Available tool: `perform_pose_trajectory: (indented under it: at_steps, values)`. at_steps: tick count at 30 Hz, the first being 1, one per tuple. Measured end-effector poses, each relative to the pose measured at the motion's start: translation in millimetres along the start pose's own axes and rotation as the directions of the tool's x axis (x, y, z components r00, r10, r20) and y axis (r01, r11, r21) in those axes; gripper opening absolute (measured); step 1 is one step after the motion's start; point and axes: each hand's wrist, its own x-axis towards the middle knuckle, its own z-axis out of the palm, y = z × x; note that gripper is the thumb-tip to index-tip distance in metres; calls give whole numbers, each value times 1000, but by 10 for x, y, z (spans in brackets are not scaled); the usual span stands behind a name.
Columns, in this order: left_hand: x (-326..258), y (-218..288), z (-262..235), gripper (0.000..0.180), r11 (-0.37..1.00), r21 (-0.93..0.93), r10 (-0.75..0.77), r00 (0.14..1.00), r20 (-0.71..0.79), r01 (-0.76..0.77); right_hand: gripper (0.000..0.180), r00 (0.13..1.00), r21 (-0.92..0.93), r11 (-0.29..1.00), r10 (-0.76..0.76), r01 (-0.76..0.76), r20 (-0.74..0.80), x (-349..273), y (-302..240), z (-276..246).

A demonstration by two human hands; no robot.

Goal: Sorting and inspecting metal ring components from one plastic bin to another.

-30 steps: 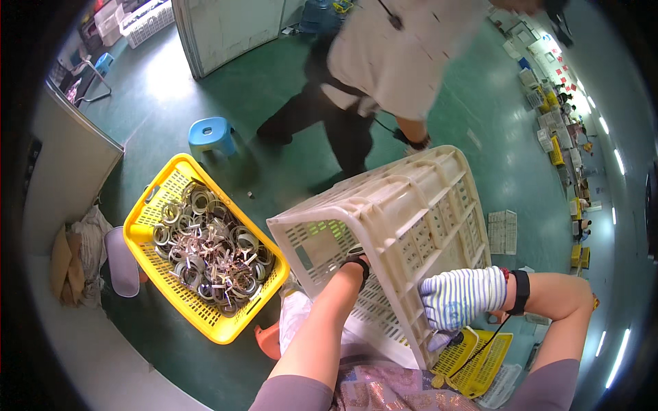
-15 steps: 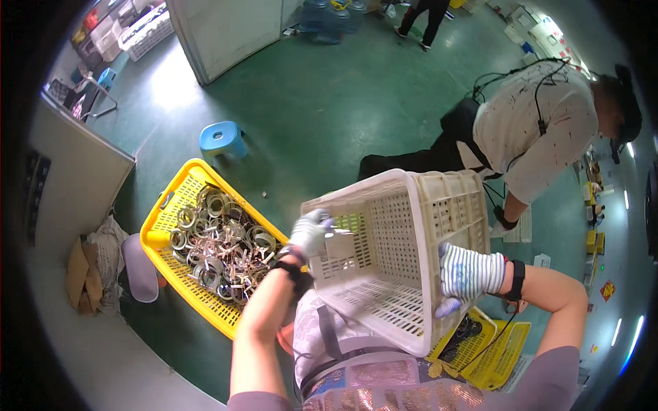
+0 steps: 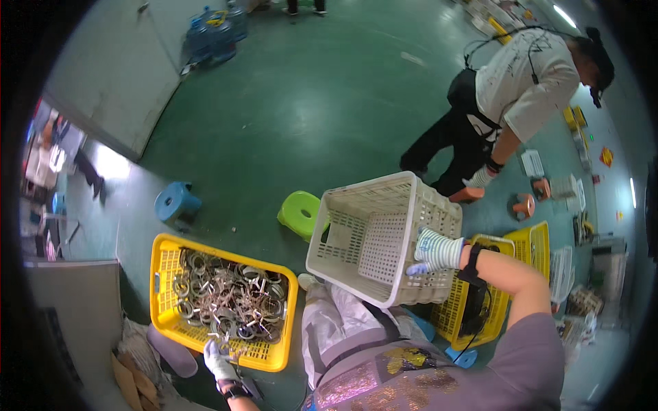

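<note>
My right hand (image 3: pixel 436 252), in a striped glove, grips the right rim of a white perforated crate (image 3: pixel 404 296). The crate is tilted on its side, its open mouth toward the left, and looks bare inside. My left hand (image 3: pixel 219 363), in a pale glove, is closed at the near rim of a yellow perforated basket (image 3: pixel 156 288); its fingers are partly hidden. In that basket lies a heap of metal ring clamps (image 3: pixel 236 298) and thin metal pieces.
Beyond the crate stands a green stool (image 3: pixel 300 211), and a blue stool (image 3: pixel 177 202) is further left. A co-worker (image 3: pixel 524 85) bends over at the right. Yellow baskets (image 3: pixel 528 250) stand beside my right arm. Water jugs (image 3: pixel 209 38) are by the far door.
My left hand has left the white crate and moved down to the yellow basket's near rim. My right hand keeps its hold on the crate. The view has shifted, bringing the green stool into sight.
</note>
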Motion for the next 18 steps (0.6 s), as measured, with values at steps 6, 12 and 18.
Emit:
perform_pose_trajectory:
  at_steps: [6, 12, 18]
  values:
    - [193, -101, -435, 22, 997, 39, 58, 997, 41, -60, 69, 988, 135, 980, 150, -147, -17, 198, 372, 1218]
    - [97, 115, -264, 19, 987, 73, 141, 990, 1, -141, 68, 934, 183, 920, 321, -347, 155, 173, 740, 2401]
    - [-304, 350, -119, 19, 965, 189, 185, 983, -6, -181, 67, 796, 123, 829, 467, -546, 385, 131, 883, 3170]
